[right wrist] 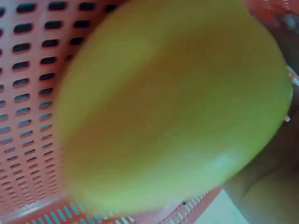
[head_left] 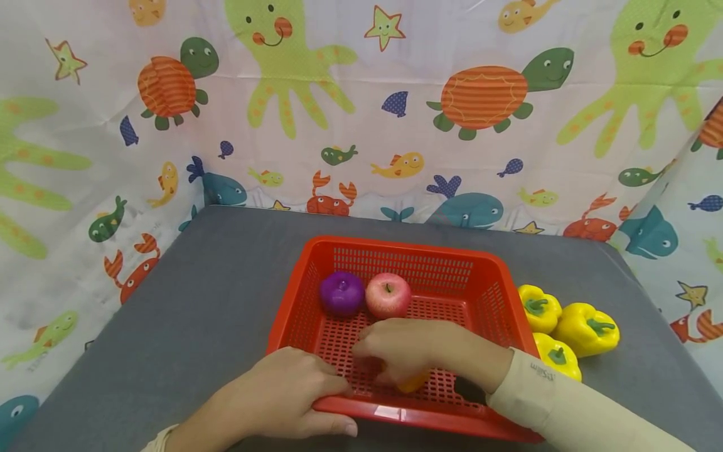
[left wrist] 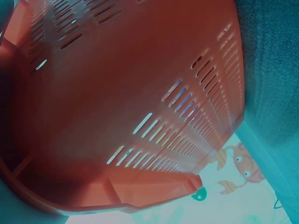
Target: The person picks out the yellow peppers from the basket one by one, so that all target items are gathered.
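A red plastic basket with slotted walls stands on the grey table. My left hand grips its near left rim, fingers over the inside and thumb outside; the left wrist view shows the slotted basket wall close up. Inside, my right hand curls round a smooth yellow-orange fruit, low over the basket floor. That fruit fills most of the right wrist view, and its kind does not show. Toward the back left of the basket, a purple round fruit or vegetable sits beside a pinkish-red apple.
Several yellow bell peppers lie on the table against the basket's right side. A dark object is partly hidden under my right wrist, inside the basket. A curtain printed with sea animals surrounds the grey table.
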### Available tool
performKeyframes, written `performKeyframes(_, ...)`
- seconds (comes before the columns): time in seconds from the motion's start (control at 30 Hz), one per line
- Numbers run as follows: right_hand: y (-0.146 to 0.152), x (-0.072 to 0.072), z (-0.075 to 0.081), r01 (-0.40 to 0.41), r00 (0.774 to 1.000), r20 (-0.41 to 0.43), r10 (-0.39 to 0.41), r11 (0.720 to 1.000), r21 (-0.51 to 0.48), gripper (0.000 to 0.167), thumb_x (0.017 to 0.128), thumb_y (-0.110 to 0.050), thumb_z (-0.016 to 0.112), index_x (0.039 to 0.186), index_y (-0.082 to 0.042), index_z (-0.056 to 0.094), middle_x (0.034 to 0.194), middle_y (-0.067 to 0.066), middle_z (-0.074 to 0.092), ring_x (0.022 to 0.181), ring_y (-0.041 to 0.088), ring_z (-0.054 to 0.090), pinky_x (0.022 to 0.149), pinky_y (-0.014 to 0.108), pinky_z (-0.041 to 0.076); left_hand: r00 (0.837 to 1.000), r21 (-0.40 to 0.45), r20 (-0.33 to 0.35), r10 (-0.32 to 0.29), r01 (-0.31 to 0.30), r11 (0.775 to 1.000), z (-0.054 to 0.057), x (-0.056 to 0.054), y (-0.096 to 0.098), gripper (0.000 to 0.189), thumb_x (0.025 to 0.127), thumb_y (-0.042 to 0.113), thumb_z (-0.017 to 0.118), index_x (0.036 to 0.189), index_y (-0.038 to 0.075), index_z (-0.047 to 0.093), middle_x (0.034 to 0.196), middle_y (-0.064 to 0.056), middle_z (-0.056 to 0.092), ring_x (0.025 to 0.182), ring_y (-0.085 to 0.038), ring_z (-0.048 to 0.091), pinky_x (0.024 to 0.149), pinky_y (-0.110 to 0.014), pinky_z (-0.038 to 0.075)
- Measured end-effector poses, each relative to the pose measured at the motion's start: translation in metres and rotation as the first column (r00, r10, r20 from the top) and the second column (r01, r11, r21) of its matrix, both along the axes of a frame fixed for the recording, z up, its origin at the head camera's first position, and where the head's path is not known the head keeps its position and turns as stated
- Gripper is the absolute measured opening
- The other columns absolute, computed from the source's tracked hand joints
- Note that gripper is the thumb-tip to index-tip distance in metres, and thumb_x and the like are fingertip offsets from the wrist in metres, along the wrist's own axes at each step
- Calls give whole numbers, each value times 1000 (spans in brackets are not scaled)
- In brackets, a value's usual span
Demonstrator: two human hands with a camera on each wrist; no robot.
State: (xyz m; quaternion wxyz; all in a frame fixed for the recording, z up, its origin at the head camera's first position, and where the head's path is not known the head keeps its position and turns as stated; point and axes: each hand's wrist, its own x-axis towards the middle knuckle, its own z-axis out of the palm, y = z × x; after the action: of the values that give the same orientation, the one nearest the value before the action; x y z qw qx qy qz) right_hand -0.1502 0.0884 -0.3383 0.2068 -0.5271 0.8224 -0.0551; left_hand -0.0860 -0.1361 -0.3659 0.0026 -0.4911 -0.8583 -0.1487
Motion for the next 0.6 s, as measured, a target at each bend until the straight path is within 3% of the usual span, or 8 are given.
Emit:
performKeyframes(0.07, 4, 0, -1, 35, 999, 8, -36, 997, 74, 28, 80, -22, 84, 103, -22, 68, 96, -12, 55, 84, 4, 52, 80, 25, 47, 1000, -9, 3, 1, -1, 1000, 0, 0, 0, 48, 97, 66, 46, 102, 29, 76, 93, 22, 68, 83, 8, 62, 69, -22, 50)
performKeyframes(0.2, 9, 2, 0, 117, 993, -2, -120, 969, 219, 48, 72, -29, 90, 114, -24, 68, 103, -10, 52, 90, 7, 53, 84, 30, 49, 1000, -15, -5, 1, -1, 1000, 0, 0, 1, 49, 97, 67, 46, 104, 29, 76, 95, 22, 69, 85, 7, 62, 70, -23, 51)
performKeyframes(0.33, 11, 5, 4, 251, 968, -70, -243, 900, 357, 66, 62, -34, 96, 119, -26, 66, 106, -7, 53, 98, 13, 55, 85, 35, 50, 1000, -18, 7, 7, -7, 1000, 2, 0, 2, 48, 96, 68, 46, 103, 30, 75, 93, 22, 68, 82, 8, 61, 70, -22, 50)
performKeyframes(0.47, 11, 5, 5, 349, 937, -153, -313, 826, 443, 80, 56, -36, 98, 126, -23, 62, 106, -1, 55, 94, 18, 58, 81, 39, 53, 1000, -20, 26, 14, -13, 1000, 3, 1, 1, 47, 96, 67, 48, 104, 30, 75, 93, 22, 68, 82, 7, 61, 71, -23, 51)
performKeyframes(0.6, 10, 3, 3, 370, 929, -163, -334, 791, 487, 73, 56, -29, 98, 120, -21, 62, 95, -2, 56, 81, 15, 56, 74, 37, 53, 999, -16, 31, 19, -18, 1000, 3, 1, 1, 46, 95, 67, 49, 104, 30, 75, 94, 21, 69, 82, 7, 62, 71, -23, 51)
